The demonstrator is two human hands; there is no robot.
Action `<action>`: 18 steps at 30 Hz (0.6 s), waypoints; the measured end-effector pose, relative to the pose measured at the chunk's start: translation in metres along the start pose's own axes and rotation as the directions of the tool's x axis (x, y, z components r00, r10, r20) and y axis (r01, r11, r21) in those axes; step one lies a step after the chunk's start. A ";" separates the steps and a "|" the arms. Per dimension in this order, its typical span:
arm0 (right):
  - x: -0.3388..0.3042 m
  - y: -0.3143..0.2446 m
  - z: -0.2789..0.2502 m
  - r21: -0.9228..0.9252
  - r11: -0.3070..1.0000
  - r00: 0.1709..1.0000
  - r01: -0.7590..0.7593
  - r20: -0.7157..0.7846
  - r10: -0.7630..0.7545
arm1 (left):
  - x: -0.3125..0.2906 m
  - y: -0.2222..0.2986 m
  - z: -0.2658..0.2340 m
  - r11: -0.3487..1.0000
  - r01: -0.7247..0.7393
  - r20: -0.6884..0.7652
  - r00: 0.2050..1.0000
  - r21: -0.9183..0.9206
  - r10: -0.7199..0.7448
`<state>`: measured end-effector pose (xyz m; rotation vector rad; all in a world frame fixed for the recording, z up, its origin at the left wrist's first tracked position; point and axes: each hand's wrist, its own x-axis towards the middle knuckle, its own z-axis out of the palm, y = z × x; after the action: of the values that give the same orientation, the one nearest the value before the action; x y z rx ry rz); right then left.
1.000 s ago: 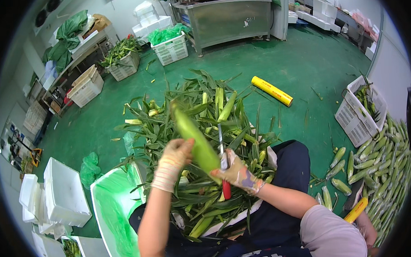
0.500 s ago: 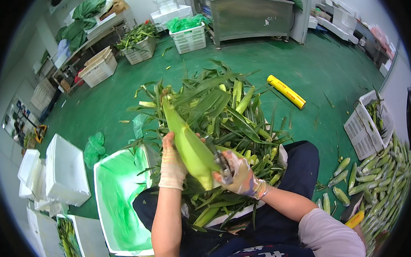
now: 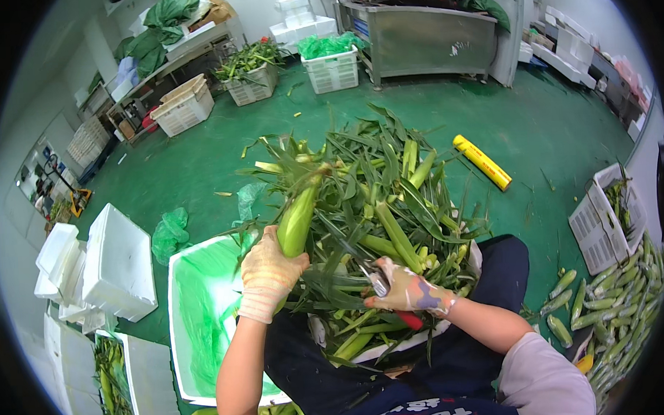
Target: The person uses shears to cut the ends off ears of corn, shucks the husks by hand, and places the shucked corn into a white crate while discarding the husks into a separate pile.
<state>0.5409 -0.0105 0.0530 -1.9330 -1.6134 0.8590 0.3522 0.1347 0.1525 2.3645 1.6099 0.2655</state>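
Observation:
My left hand (image 3: 270,274), in a pale knit work glove, is closed round the lower part of a green ear of corn (image 3: 297,222) in its husk. Leaves and the cut stalk end point up and away from me. To its right, my gloved right hand (image 3: 409,287) grips a red-handled metal cutting tool (image 3: 379,283). Its thin metal end points up and left, apart from the corn; its exact kind is not clear. Beneath both hands lies a heap of corn husks and leaves (image 3: 390,191), some of it in a white container between my legs.
A white foam box (image 3: 177,337) lined with green plastic stands at my left. Wrapped corn ears (image 3: 621,314) are piled at right below a white crate (image 3: 594,224). A yellow roll (image 3: 482,162) lies on the green floor. Crates (image 3: 332,72) and a metal table line the back.
The corn has turned more upright and is gripped lower down by my left hand. My right hand has drawn the tool away from it, rightward. The whole view has shifted slightly.

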 end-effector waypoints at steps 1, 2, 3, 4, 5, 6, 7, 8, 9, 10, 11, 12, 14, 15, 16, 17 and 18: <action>0.010 0.015 0.009 0.259 0.966 0.998 0.022 0.044 -0.034 | -0.004 0.004 0.002 0.999 -0.013 0.043 0.999 0.048 0.011; 0.016 0.018 0.010 0.360 0.932 0.996 0.048 0.048 -0.070 | -0.012 0.010 0.002 0.999 -0.036 0.056 0.998 0.016 0.035; 0.023 0.019 0.006 0.454 0.888 0.994 0.074 0.043 -0.105 | -0.018 0.013 0.009 0.998 -0.067 0.103 0.993 0.018 0.064; 0.031 0.026 0.007 0.612 0.779 0.986 0.137 -0.012 -0.164 | -0.023 0.015 0.017 0.991 -0.129 0.182 0.976 0.031 0.121; 0.036 0.030 0.001 0.679 0.722 0.982 0.133 0.010 -0.189 | -0.029 0.016 0.023 0.983 -0.180 0.257 0.952 0.042 0.163; 0.035 0.029 -0.010 0.700 0.695 0.968 0.164 0.022 -0.251 | -0.034 0.020 0.021 0.982 -0.189 0.287 0.940 -0.011 0.184; 0.029 0.028 -0.018 0.720 0.666 0.950 0.193 0.032 -0.309 | -0.035 0.019 0.023 0.976 -0.212 0.315 0.924 -0.053 0.218; 0.022 0.032 -0.022 0.737 0.657 0.948 0.158 0.073 -0.310 | -0.033 0.015 0.023 0.967 -0.237 0.331 0.908 -0.096 0.256; 0.015 0.033 -0.024 0.751 0.648 0.941 0.125 0.117 -0.318 | -0.032 0.007 0.022 0.957 -0.256 0.341 0.895 -0.138 0.288; 0.003 0.030 -0.020 0.862 0.505 0.952 -0.043 0.188 -0.240 | -0.027 -0.006 0.031 0.893 -0.330 0.290 0.861 -0.305 0.417; -0.014 0.018 -0.021 0.902 0.420 0.972 -0.098 0.177 -0.155 | -0.026 -0.009 0.037 0.826 -0.313 0.276 0.836 -0.469 0.474; -0.018 0.026 -0.015 0.940 0.315 0.976 -0.130 0.176 -0.125 | -0.026 -0.009 0.041 0.733 -0.283 0.252 0.812 -0.619 0.527; -0.028 0.036 -0.009 0.951 0.260 0.985 -0.167 0.172 0.004 | -0.022 -0.027 0.060 0.581 0.009 0.392 0.746 -0.814 0.538; -0.037 0.038 -0.009 0.901 0.397 0.984 -0.172 0.176 0.028 | -0.025 -0.026 0.062 0.464 0.165 0.428 0.720 -0.870 0.547; -0.051 0.035 -0.007 0.908 0.389 0.982 -0.157 0.186 -0.038 | -0.030 -0.022 0.063 0.333 0.320 0.459 0.690 -0.887 0.559; -0.064 0.030 -0.007 0.911 0.385 0.974 -0.144 0.199 -0.108 | -0.037 -0.018 0.064 0.187 0.464 0.480 0.664 -0.866 0.573; -0.071 0.034 -0.005 0.873 0.482 0.939 -0.071 0.221 -0.263 | -0.041 -0.016 0.074 0.084 0.492 0.438 0.670 -0.866 0.600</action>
<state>0.5599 -0.0865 0.0440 -0.9532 -1.0211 1.6250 0.3450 0.0932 0.0774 0.9944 0.4000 0.2264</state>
